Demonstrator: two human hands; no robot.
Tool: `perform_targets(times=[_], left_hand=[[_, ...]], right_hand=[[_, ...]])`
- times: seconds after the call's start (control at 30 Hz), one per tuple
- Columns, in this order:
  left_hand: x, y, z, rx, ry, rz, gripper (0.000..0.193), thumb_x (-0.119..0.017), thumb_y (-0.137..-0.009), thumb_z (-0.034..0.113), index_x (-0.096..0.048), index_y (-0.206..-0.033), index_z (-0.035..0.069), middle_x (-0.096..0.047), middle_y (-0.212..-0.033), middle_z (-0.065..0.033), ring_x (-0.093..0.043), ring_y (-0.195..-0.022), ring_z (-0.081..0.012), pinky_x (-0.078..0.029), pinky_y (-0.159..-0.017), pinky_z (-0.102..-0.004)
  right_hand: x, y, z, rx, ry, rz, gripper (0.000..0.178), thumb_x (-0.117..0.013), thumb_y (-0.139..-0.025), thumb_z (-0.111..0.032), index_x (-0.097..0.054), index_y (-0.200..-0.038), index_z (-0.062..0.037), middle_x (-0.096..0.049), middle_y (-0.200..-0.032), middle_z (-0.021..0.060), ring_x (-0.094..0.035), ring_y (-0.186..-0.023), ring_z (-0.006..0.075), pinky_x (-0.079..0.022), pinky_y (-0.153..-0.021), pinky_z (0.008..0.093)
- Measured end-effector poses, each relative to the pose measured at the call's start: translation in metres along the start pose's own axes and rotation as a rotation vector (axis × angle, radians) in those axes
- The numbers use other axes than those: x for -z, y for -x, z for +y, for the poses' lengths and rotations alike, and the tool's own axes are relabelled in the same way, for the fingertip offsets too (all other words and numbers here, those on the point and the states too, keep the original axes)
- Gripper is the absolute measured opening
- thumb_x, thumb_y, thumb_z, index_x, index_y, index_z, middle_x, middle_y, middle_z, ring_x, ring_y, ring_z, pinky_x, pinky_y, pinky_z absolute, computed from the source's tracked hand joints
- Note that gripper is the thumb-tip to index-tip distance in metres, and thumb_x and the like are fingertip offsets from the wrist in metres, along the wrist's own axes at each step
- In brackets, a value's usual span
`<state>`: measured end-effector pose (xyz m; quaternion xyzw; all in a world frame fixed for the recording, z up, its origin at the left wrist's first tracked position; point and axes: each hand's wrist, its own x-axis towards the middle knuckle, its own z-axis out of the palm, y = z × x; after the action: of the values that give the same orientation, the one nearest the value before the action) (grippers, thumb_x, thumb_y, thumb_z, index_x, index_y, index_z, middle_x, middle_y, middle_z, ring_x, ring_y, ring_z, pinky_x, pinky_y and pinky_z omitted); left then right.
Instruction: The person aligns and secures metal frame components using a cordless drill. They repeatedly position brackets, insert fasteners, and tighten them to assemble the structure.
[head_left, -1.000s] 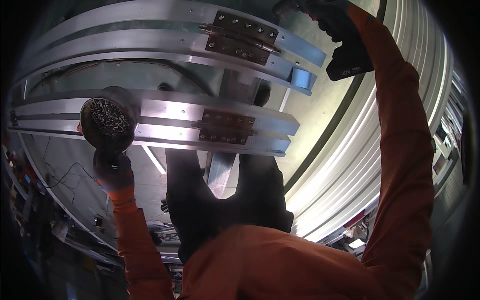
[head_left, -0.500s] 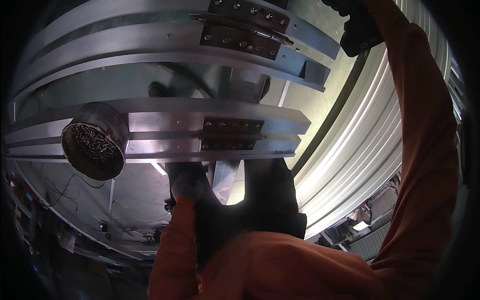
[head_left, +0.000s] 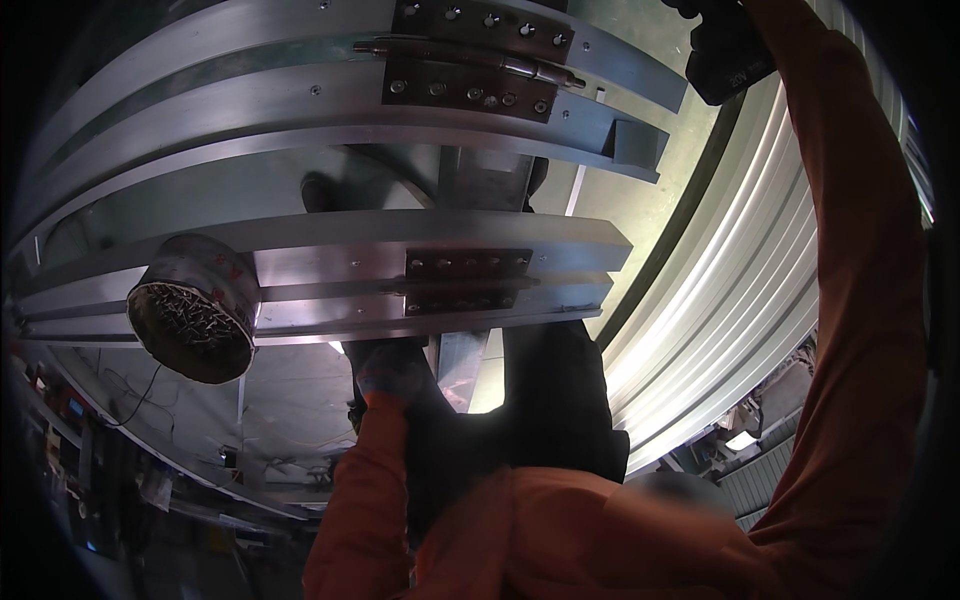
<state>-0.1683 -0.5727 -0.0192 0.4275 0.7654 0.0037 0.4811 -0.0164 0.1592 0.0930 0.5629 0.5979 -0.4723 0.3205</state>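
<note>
My left hand point(head_left: 392, 374) rests low by my left thigh, dim and partly lost against the dark trousers; its fingers are too unclear to read. At the upper right edge my raised right arm point(head_left: 860, 200) reaches to a black cordless power tool point(head_left: 735, 72), its battery base showing. Dark finger shapes of my right hand point(head_left: 684, 8) close round it at the frame's edge. Left of the tool, a dark hinge point(head_left: 470, 75) with screws lies across the far metal profiles point(head_left: 250, 105). A second hinge point(head_left: 468, 278) sits on the nearer profile point(head_left: 330, 240).
A round tin point(head_left: 195, 310) full of screws stands on the nearer profile at left. Long pale profiles point(head_left: 740, 270) are stacked at right beside a dark strip point(head_left: 670, 230). A cable point(head_left: 135, 405) lies on the floor at lower left.
The view has shifted slightly, so the nearer profile and tin appear lower. The power tool and my right arm appear a little further right. My left hand still rests at my thigh.
</note>
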Motion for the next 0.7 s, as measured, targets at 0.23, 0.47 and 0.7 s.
perform_targets(times=[0.23, 0.47, 0.7], left_hand=[[0.010, -0.005, 0.013, -0.052, -0.058, 0.032, 0.033, -0.074, -0.080, 0.030, -0.079, -0.108, 0.013, -0.077, -0.109, -0.0136, -0.073, -0.105, -0.0369, -0.060, -0.092, -0.0493], [0.017, -0.008, 0.018, -0.044, -0.041, 0.002, 0.035, -0.073, -0.079, 0.029, -0.080, -0.110, 0.013, -0.077, -0.110, -0.0139, -0.073, -0.105, -0.0372, -0.059, -0.092, -0.0501], [0.009, -0.008, 0.012, -0.021, -0.054, 0.006, 0.034, -0.072, -0.079, 0.030, -0.079, -0.108, 0.014, -0.077, -0.109, -0.0135, -0.072, -0.105, -0.0372, -0.059, -0.092, -0.0505]], right_hand=[[-0.009, 0.006, -0.002, -0.083, -0.028, 0.003, 0.031, -0.075, -0.089, -0.038, -0.077, -0.099, -0.0093, -0.064, -0.075, 0.0041, -0.059, -0.068, 0.0179, -0.049, -0.063, 0.0362], [0.009, -0.012, 0.018, -0.096, -0.081, -0.052, 0.032, -0.076, -0.089, -0.038, -0.076, -0.104, -0.0096, -0.065, -0.078, 0.0055, -0.061, -0.071, 0.0194, -0.052, -0.064, 0.0370], [0.006, -0.018, 0.015, -0.169, -0.035, -0.088, 0.033, -0.075, -0.090, -0.040, -0.076, -0.104, -0.0091, -0.065, -0.079, 0.0058, -0.061, -0.069, 0.0200, -0.052, -0.063, 0.0379]])
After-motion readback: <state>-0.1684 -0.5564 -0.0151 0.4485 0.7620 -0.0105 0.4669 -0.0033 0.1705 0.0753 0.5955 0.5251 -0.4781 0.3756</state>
